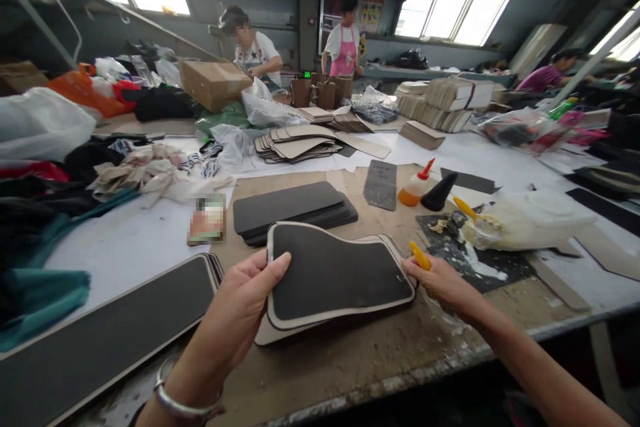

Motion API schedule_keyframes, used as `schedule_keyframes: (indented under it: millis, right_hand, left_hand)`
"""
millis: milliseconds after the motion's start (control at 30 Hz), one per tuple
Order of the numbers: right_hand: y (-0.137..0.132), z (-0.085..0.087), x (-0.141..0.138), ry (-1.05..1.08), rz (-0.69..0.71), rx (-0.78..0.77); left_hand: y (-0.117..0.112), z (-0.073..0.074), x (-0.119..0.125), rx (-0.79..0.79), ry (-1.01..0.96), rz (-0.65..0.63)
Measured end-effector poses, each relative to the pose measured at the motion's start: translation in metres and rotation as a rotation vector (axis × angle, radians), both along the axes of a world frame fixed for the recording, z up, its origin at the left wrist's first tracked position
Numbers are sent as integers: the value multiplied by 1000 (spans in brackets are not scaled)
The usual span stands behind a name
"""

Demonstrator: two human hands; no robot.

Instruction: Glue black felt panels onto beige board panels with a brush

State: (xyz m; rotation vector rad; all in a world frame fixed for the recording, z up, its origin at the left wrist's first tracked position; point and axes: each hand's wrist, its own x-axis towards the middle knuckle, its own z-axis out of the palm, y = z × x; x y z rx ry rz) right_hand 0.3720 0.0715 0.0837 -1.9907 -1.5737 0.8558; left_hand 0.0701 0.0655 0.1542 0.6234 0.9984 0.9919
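Note:
My left hand [240,300] grips the left edge of a curved black panel [335,273] with a pale beige border, lifting that side slightly off the workbench. My right hand [440,283] holds a yellow plastic spatula [420,255], and its fingers rest against the panel's right end. A silver bangle [187,393] circles my left wrist. Beyond the panel lies a stack of dark rounded panels [290,210]. A long black panel [110,327] lies to my left. To the right, a glue-smeared black board [473,260] is nearest my right hand.
A glue-filled plastic bag [525,220], an orange-capped bottle [414,188] and a black cone [439,192] stand to the right. Heaped fabrics [65,173] cover the left side. Beige stacks [445,103], a cardboard box [215,83] and several co-workers occupy the back.

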Motion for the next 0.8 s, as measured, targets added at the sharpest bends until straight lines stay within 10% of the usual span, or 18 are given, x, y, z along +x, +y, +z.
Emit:
schedule_keyframes:
  millis: [233, 400, 567, 800]
  right_hand:
    - [0, -6, 12, -205, -18, 49]
    - [-16, -18, 24, -368, -19, 4]
    - [-33, -15, 7, -42, -71, -121]
    - [-36, -18, -20, 224, -213, -132]
  left_hand:
    - [6, 15, 14, 93, -6, -96]
    - [-4, -19, -16, -73, 105, 9]
    - [-22, -61, -42, -240, 184, 109]
    - [-34, -71, -49, -221, 173, 125]
